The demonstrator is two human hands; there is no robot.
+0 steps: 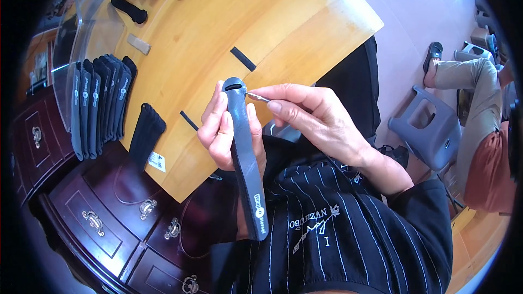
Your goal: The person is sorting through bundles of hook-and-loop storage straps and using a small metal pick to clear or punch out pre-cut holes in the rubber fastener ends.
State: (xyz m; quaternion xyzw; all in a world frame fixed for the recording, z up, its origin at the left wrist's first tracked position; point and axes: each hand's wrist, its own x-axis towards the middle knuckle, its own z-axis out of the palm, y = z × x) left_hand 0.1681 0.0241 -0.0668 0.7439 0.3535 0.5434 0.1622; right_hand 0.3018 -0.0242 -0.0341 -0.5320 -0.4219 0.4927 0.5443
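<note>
While the left hand point(220, 130) clasps it, the grey strap point(246, 158) runs lengthwise, slotted end pointing away, right hand point(316, 122) pinching a metal pick point(257, 97).

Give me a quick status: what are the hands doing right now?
Left hand grips grey strap upright. Right hand pinches thin metal tool, tip at strap's top slot. Row of matching straps lies aside on wooden table, nothing between.

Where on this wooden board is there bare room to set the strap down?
Bare wood lies between the short black strip and the black pad. Crowded: the left edge, with the row of grey straps and black stack.
</note>
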